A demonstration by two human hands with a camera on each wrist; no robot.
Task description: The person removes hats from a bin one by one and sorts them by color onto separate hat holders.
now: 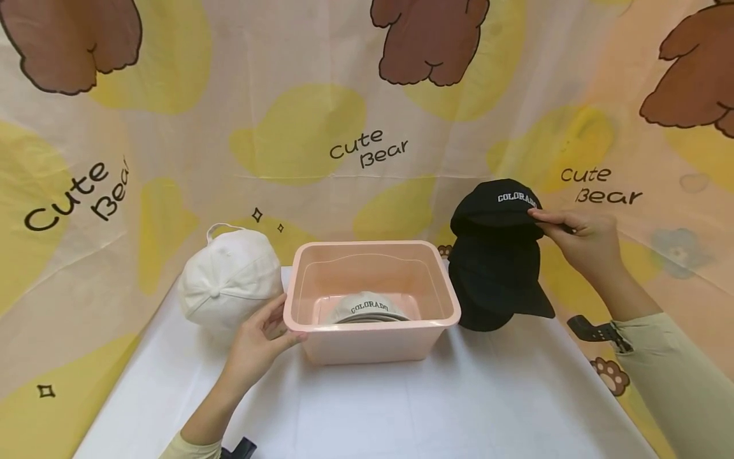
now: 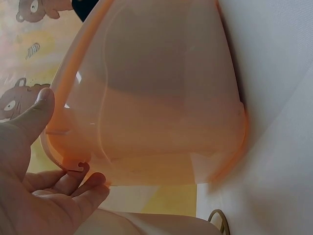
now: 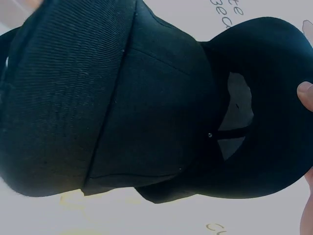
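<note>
A black cap with white COLORADO lettering (image 1: 497,207) is pinched at its right side by my right hand (image 1: 590,239). It hangs over other black caps (image 1: 493,274), overlapping them in the head view. The right wrist view shows the held cap's strap opening, with my thumb (image 3: 306,93) at its edge. My left hand (image 1: 258,338) holds the front left corner of a pink plastic bin (image 1: 373,344), thumb on the front and fingers round the side under the rim. Inside the bin lies a light grey cap with dark COLORADO lettering (image 1: 369,307).
A white cap (image 1: 232,274), crown toward me, stands left of the bin, close to my left fingers. White cloth (image 1: 373,414) covers the table. Behind and at both sides hangs a bear-print curtain (image 1: 298,134).
</note>
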